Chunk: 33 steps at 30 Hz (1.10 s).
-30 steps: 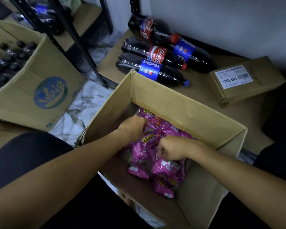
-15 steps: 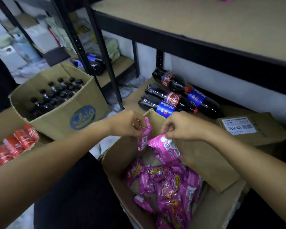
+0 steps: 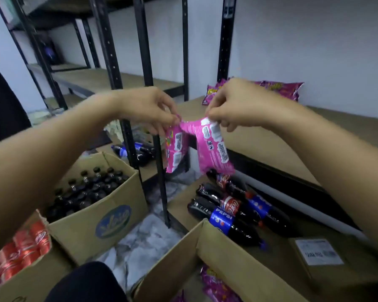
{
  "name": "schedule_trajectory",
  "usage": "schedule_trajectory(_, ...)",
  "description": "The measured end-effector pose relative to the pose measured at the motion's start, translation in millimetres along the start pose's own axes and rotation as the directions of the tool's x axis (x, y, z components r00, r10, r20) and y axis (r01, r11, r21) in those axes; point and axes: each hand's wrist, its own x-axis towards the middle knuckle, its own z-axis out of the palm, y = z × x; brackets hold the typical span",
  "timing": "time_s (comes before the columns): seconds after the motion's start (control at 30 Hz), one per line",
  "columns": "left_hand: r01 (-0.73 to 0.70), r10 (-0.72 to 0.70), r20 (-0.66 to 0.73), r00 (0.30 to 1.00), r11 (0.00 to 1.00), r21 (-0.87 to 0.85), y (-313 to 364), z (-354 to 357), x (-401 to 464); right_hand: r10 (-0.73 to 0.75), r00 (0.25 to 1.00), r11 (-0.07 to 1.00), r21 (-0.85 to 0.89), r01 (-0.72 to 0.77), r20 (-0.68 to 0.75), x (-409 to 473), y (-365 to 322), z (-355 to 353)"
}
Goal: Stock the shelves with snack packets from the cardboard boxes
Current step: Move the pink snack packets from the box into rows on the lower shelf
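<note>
My left hand (image 3: 148, 110) pinches the top of a pink snack packet (image 3: 176, 149) that hangs down. Beside it my right hand (image 3: 236, 105) pinches the top edge of a second pink snack packet (image 3: 214, 149). Both packets hang in the air at the front edge of the wooden shelf (image 3: 271, 144). Some pink packets (image 3: 277, 89) lie at the back of that shelf against the wall. Below me the open cardboard box (image 3: 227, 258) shows more pink packets (image 3: 216, 284) inside.
Cola and Pepsi bottles (image 3: 231, 210) lie on the lower shelf board, with a small labelled carton (image 3: 327, 262) to their right. A box of dark bottles (image 3: 92, 205) and a box of red cans (image 3: 20, 253) stand on the left. Black shelf posts (image 3: 159, 171) rise ahead.
Both hands have risen out of the box, each with a pink packet, up to the level of the middle shelf. My view has tilted upward.
</note>
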Motion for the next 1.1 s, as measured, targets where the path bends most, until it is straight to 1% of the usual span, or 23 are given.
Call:
schedule_trajectory(0.13, -0.061, 0.08, -0.111, 0.991, 0.985, 0.162, 39.9, -37.8, 16.1, -0.012, 0.983, 0.999, -0.049, 0.003, -0.181, 4.5, -1.8, -51.6)
schedule_trajectory(0.2, -0.088, 0.122, -0.126, 0.985, 0.966, 0.244, 56.1, -45.5, 31.5, -0.011, 0.963, 0.995, -0.099, -0.017, -0.269, 4.7, 6.8, -69.6)
schedule_trajectory(0.27, -0.097, 0.158, -0.137, 0.978, 0.923, 0.371, 68.6, -47.1, 50.5, -0.004, 0.936, 0.985, -0.164, -0.057, -0.351, 5.2, 19.6, -79.0)
schedule_trajectory(0.3, -0.097, 0.181, -0.142, 0.973, 0.883, 0.459, 72.6, -44.9, 60.8, -0.006, 0.927, 0.974, -0.211, -0.079, -0.374, 5.6, 27.8, -79.2)
schedule_trajectory(0.37, -0.122, 0.252, -0.131, 0.959, 0.782, 0.611, 78.6, -34.4, 79.8, -0.01, 0.925, 0.947, -0.301, -0.113, -0.379, 7.8, 50.5, -69.9)
schedule_trajectory(0.4, -0.143, 0.282, -0.113, 0.953, 0.744, 0.653, 79.9, -26.9, 88.6, -0.002, 0.93, 0.932, -0.338, -0.131, -0.368, 8.2, 62.5, -62.5)
schedule_trajectory(0.5, -0.198, 0.344, -0.054, 0.937, 0.655, 0.729, 83.6, 0.9, 105.5, -0.015, 0.952, 0.882, -0.452, -0.132, -0.307, 3.2, 87.0, -41.0)
schedule_trajectory(0.57, -0.248, 0.411, -0.035, 0.911, 0.615, 0.748, 80.0, 20.2, 112.7, -0.032, 0.968, 0.871, -0.482, -0.096, -0.249, -1.1, 95.7, -29.4)
schedule_trajectory(0.6, -0.278, 0.449, -0.035, 0.893, 0.611, 0.741, 76.7, 29.4, 114.4, -0.033, 0.974, 0.873, -0.481, -0.081, -0.224, -4.2, 97.4, -25.8)
schedule_trajectory(0.63, -0.303, 0.475, -0.04, 0.879, 0.62, 0.724, 71.8, 36.9, 116.1, -0.025, 0.98, 0.881, -0.467, -0.072, -0.199, -7.4, 98.8, -25.1)
schedule_trajectory(0.67, -0.32, 0.478, -0.044, 0.877, 0.65, 0.689, 66.3, 43.2, 116.5, -0.012, 0.984, 0.897, -0.437, -0.067, -0.176, -9.8, 100.6, -26.8)
schedule_trajectory(0.73, -0.345, 0.449, -0.066, 0.891, 0.764, 0.544, 52.0, 49.4, 115.3, 0.001, 0.984, 0.928, -0.367, -0.067, -0.176, -11.0, 106.2, -35.2)
schedule_trajectory(0.77, -0.361, 0.446, -0.094, 0.89, 0.816, 0.452, 44.9, 50.3, 114.2, -0.003, 0.976, 0.94, -0.333, -0.072, -0.219, -10.1, 110.9, -41.3)
schedule_trajectory(0.8, -0.371, 0.452, -0.147, 0.88, 0.845, 0.384, 37.7, 50.7, 114.3, -0.011, 0.961, 0.948, -0.307, -0.077, -0.275, -7.8, 118.2, -46.9)
schedule_trajectory(0.83, -0.369, 0.462, -0.226, 0.858, 0.859, 0.354, 31.1, 51.1, 115.0, -0.015, 0.949, 0.952, -0.296, -0.083, -0.315, -6.0, 124.9, -50.7)
schedule_trajectory(0.87, -0.352, 0.459, -0.311, 0.832, 0.871, 0.343, 24.9, 52.5, 116.6, -0.018, 0.948, 0.95, -0.3, -0.083, -0.319, -4.2, 131.5, -51.4)
schedule_trajectory(0.9, -0.329, 0.445, -0.379, 0.811, 0.883, 0.334, 20.7, 54.7, 118.5, -0.02, 0.962, 0.945, -0.32, -0.072, -0.273, -2.3, 137.9, -49.5)
schedule_trajectory(0.93, -0.306, 0.431, -0.412, 0.802, 0.891, 0.336, 17.4, 58.5, 122.1, -0.019, 0.981, 0.934, -0.353, -0.05, -0.191, -0.7, 144.2, -44.6)
schedule_trajectory(0.97, -0.285, 0.421, -0.415, 0.807, 0.892, 0.35, 15.8, 63.3, 125.3, -0.015, 0.995, 0.921, -0.389, -0.024, -0.096, 0.1, 149.4, -37.5)
schedule_trajectory(1.03, -0.241, 0.382, -0.364, 0.85, 0.895, 0.376, 14.4, 73.9, 133.3, -0.008, 0.999, 0.916, -0.402, 0.023, 0.041, 1.0, 158.2, -24.5)
schedule_trajectory(1.1, -0.191, 0.327, -0.304, 0.895, 0.896, 0.401, 11.8, 82.7, 141.9, 0.007, 0.996, 0.933, -0.358, 0.025, 0.088, 1.2, 164.1, -17.3)
